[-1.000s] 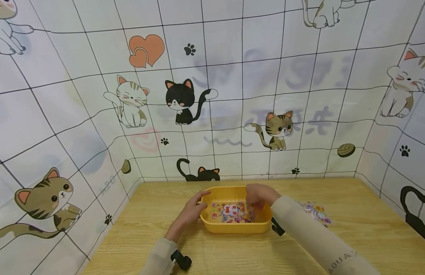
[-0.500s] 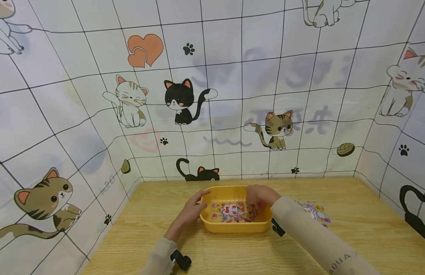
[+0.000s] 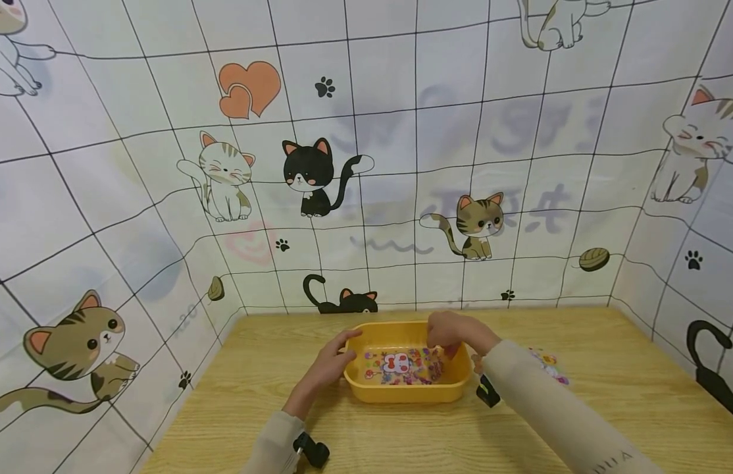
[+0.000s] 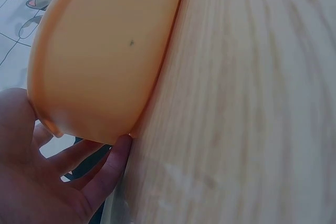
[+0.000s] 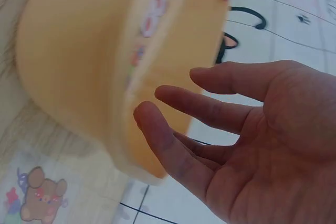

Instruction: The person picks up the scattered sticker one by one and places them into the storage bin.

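A yellow plastic basin (image 3: 404, 394) stands on the wooden table. Colourful cartoon stickers (image 3: 396, 363) lie across its floor, with a white character in a red bow among them. My left hand (image 3: 331, 359) grips the basin's left end. In the left wrist view its fingers (image 4: 107, 177) spread round the outside of that end. Over the right end of the basin is my right hand (image 3: 458, 331). The right wrist view shows its fingers (image 5: 152, 124) loosely bent beside the rim, with nothing between them.
A clear sticker sheet (image 3: 550, 365) lies on the table (image 3: 627, 395) to the right, partly hidden by the right sleeve. White cloth walls (image 3: 396, 131) printed with cats and grid lines enclose the table at the back and sides.
My right hand and sleeve have shifted slightly to the right, and the hand sits a little higher over the basin's right end. The left hand and the basin stay in place.
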Motion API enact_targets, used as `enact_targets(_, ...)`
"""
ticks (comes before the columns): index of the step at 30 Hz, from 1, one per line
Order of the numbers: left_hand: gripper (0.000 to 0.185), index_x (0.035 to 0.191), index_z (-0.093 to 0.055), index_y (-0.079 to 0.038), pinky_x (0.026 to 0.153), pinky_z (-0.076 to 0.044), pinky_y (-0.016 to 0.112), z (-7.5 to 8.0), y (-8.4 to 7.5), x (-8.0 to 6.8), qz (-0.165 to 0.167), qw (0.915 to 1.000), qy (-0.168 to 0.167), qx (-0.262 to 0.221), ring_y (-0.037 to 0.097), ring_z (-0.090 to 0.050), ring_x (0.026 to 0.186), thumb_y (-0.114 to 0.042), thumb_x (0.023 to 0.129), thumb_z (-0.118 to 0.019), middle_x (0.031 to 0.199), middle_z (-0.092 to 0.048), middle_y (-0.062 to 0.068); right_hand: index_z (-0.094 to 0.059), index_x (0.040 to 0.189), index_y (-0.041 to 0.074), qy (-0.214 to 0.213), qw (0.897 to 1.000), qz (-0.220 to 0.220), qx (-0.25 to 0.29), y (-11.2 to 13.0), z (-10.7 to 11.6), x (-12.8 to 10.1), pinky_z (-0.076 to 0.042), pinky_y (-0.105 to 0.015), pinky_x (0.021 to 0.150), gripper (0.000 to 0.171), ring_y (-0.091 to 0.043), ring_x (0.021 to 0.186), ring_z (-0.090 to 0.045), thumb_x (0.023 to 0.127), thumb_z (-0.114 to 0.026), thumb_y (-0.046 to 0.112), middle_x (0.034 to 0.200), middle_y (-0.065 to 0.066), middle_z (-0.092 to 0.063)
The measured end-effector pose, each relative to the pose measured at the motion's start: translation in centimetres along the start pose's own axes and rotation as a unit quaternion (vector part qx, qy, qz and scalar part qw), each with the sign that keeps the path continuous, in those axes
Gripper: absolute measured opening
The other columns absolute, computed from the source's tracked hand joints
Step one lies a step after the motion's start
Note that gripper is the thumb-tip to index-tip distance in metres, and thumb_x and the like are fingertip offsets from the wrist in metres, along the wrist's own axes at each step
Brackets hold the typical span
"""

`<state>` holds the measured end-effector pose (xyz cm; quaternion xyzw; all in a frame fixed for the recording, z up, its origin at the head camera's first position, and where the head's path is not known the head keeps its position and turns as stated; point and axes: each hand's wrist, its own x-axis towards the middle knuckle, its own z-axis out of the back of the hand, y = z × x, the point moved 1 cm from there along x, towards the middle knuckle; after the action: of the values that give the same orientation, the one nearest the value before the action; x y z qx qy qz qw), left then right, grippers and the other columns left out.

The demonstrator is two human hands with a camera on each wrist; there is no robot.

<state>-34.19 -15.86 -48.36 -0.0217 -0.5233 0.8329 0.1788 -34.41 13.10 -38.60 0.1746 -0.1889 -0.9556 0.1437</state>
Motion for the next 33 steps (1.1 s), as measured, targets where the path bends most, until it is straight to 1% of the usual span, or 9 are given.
enact_targets(1,0.048,0.149,-0.054,-0.013,0.092,-0.059,0.048,0.0,0.0,0.0,0.001,1.0,0.002,0.002,0.044,-0.059,0.129,-0.012,0.101,-0.054,0.162,-0.041,0.02,-0.042,0.058,0.015,0.0,1.0,0.011,0.008,-0.1,0.2,-0.2,-0.058,-0.029,0.057,0.043,-0.011,0.048,-0.048,0.095,-0.061,0.008,0.051,0.005,-0.031)
enact_targets(3,0.048,0.15,-0.054,-0.014,0.093,-0.058,0.047,0.0,0.1,0.0,0.005,1.0,0.003,0.008,0.044,-0.057,0.132,-0.013,0.101,-0.053,0.163,-0.041,0.019,-0.057,0.065,0.009,0.0,0.999,0.024,0.033,-0.1,0.6,-0.7,-0.06,-0.032,0.061,0.031,-0.013,0.053,-0.055,0.095,-0.062,0.01,0.056,0.004,-0.041)
enact_targets(6,0.048,0.15,-0.054,-0.015,0.098,-0.056,0.049,0.0,0.2,0.0,0.009,0.9999,0.0,0.012,0.045,-0.051,0.138,-0.014,0.102,-0.053,0.163,-0.041,0.018,-0.072,0.09,0.0,-0.006,0.998,0.036,0.059,-0.1,1.1,-1.2,-0.063,-0.035,0.065,0.016,-0.019,0.063,-0.064,0.097,-0.064,0.013,0.07,-0.007,-0.058)
enact_targets(8,0.048,0.15,-0.054,-0.016,0.101,-0.054,0.051,0.0,0.2,0.0,0.011,0.9999,-0.001,0.012,0.045,-0.048,0.142,-0.015,0.102,-0.053,0.164,-0.04,0.017,-0.074,0.108,-0.002,-0.014,0.997,0.041,0.07,-0.2,1.4,-1.5,-0.063,-0.036,0.067,0.021,-0.024,0.072,-0.069,0.097,-0.066,0.015,0.086,-0.014,-0.067)
enact_targets(11,0.048,0.15,-0.053,-0.016,0.101,-0.054,0.051,0.0,0.3,0.0,0.009,0.9999,0.001,0.009,0.045,-0.05,0.14,-0.015,0.102,-0.052,0.164,-0.04,0.017,-0.073,0.111,-0.002,-0.026,0.995,0.055,0.079,-0.3,1.9,-2.0,-0.063,-0.037,0.068,0.023,-0.029,0.079,-0.072,0.098,-0.066,0.016,0.099,-0.018,-0.071)
enact_targets(13,0.048,0.15,-0.053,-0.015,0.099,-0.055,0.05,0.0,0.3,-0.1,0.008,0.9999,0.003,0.007,0.045,-0.052,0.138,-0.014,0.103,-0.052,0.164,-0.039,0.018,-0.073,0.111,-0.002,-0.034,0.994,0.065,0.087,-0.4,2.2,-2.4,-0.063,-0.037,0.068,0.024,-0.03,0.081,-0.073,0.098,-0.066,0.017,0.102,-0.015,-0.073)
enact_targets(20,0.048,0.151,-0.052,-0.015,0.099,-0.056,0.05,-0.1,0.2,0.0,0.01,0.9999,0.004,0.011,0.045,-0.053,0.137,-0.015,0.103,-0.052,0.165,-0.038,0.017,-0.072,0.113,-0.002,-0.051,0.986,0.103,0.123,-1.4,3.1,-4.0,-0.063,-0.038,0.071,0.025,-0.022,0.081,-0.071,0.1,-0.065,0.018,0.104,-0.014,-0.074)
enact_targets(26,0.048,0.151,-0.052,-0.015,0.1,-0.055,0.05,-0.1,0.0,0.1,0.009,0.9998,0.005,0.017,0.044,-0.054,0.136,-0.014,0.103,-0.052,0.164,-0.039,0.016,-0.071,0.114,-0.003,-0.074,0.979,0.131,0.135,-2.7,3.1,-5.3,-0.063,-0.035,0.069,0.024,-0.02,0.082,-0.07,0.101,-0.062,0.017,0.103,-0.014,-0.075)
enact_targets(33,0.048,0.15,-0.053,-0.014,0.101,-0.054,0.053,-0.1,-0.1,0.0,0.006,0.9998,0.002,0.02,0.046,-0.05,0.14,-0.013,0.102,-0.052,0.164,-0.039,0.018,-0.07,0.113,-0.002,-0.11,0.971,0.131,0.169,-4.3,2.5,-6.4,-0.062,-0.032,0.068,0.023,-0.022,0.085,-0.07,0.102,-0.062,0.017,0.102,-0.012,-0.072)
